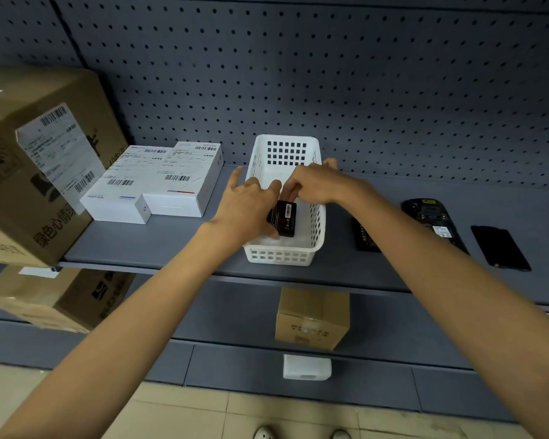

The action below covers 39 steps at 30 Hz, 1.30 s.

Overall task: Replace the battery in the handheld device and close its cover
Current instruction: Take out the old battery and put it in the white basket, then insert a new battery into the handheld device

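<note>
A white plastic basket point(318, 231) stands on the grey shelf, and both my hands reach into it. My left hand point(246, 207) holds a black battery point(283, 218) with a white label, thumb under it and fingers over its top. My right hand point(314, 182) comes in from the right with its fingers curled down onto something dark just behind that battery; its grip is hidden. The black handheld device point(431, 218) lies back-up on the shelf to the right, its compartment uncovered. A second black battery point(365, 236) lies left of it and a flat black cover point(501, 248) right of it.
Two white labelled boxes point(159, 182) sit left of the basket, beside a large cardboard carton point(35, 160). A pegboard wall backs the shelf. On the lower shelf stand a small brown box point(313, 318) and more cartons point(61, 299). A white tag point(307, 367) hangs on the lower shelf's front edge.
</note>
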Tool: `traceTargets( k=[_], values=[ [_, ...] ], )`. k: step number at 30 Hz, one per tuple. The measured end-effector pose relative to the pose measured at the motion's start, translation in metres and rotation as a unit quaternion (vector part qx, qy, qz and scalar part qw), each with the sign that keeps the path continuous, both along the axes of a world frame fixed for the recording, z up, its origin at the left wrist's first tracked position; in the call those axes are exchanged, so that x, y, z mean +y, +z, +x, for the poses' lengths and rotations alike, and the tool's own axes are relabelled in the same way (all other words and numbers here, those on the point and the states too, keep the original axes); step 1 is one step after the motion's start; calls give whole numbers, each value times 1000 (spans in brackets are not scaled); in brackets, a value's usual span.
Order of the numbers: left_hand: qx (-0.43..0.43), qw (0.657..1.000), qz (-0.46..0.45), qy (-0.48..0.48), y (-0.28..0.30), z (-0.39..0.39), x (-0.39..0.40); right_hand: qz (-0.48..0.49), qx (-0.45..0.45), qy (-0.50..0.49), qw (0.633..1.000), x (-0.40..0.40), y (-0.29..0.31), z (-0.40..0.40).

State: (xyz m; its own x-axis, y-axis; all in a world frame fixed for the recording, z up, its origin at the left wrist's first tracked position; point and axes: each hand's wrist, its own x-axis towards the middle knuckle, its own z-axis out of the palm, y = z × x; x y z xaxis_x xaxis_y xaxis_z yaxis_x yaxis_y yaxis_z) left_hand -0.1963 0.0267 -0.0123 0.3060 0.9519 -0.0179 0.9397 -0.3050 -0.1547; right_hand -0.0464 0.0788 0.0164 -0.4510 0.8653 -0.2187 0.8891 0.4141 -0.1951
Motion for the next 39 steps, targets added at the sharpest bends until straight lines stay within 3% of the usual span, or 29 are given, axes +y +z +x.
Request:
traceTargets(
  k=[8,14,23,32,39],
  values=[
    [13,1000,-13,-3,2,2,0,12,-46,1,999,1,-2,-2],
    [-2,999,-34,0,11,4,-1,-15,44,1,999,3,2,4],
    [-60,998,31,-4,35,14,2,63,132,8,989,6,20,27],
    [-133,983,120,-34,59,56,6,110,173,-8,979,2,43,82],
    [-138,982,117,-48,67,107,5,116,161,-18,980,-9,50,134]
  ],
)
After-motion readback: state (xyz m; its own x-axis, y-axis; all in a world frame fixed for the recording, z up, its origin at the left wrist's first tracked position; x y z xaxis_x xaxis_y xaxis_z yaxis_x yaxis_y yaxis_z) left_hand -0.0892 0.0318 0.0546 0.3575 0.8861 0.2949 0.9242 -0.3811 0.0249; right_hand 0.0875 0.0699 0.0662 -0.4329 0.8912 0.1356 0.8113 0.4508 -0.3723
